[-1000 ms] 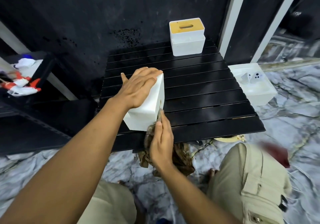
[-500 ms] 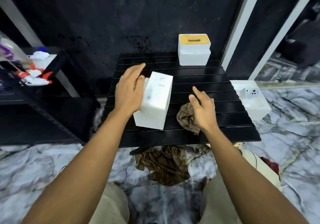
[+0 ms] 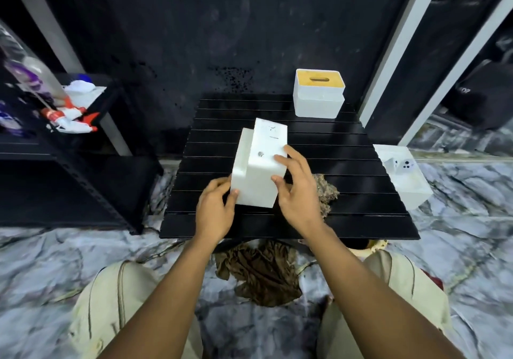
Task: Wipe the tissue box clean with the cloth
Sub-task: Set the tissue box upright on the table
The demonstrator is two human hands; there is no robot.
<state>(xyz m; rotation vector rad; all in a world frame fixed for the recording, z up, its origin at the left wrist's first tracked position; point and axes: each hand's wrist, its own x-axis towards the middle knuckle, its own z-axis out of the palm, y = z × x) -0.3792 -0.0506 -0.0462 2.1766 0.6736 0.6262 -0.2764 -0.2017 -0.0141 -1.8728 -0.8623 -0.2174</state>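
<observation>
Closest to the camera are the person's knees in beige trousers (image 3: 111,303), with a brown rag (image 3: 258,272) bunched up on the marble floor (image 3: 55,261) between them, partly tucked under the near edge of the black slatted worktop (image 3: 347,219)

Both arms reach over that near edge. The left hand (image 3: 215,211) is wrapped round the near left corner of the white tissue box (image 3: 261,164), thumb on the near face and fingers curled round the side. The right hand (image 3: 298,192) is clamped on the near right corner, thumb on the near face and fingers laid over the top. So both hands are gripping the same box. It sits over the near left part of the worktop, long side running away from the camera, and it looks like two white shells slid slightly off each other. Can't tell if its underside is touching the slats or just off them

The cloth (image 3: 327,192) is a crumpled brownish lump lying on the worktop just right of the right hand, partly hidden behind it, and neither hand is on it

At the far right corner there's a second white box with the yellow top (image 3: 319,94) and a slot in it. Off the right edge a white tub (image 3: 408,186) sits on the floor. Off the left edge is a black shelf (image 3: 83,147) with spray bottles (image 3: 72,119) on it
</observation>
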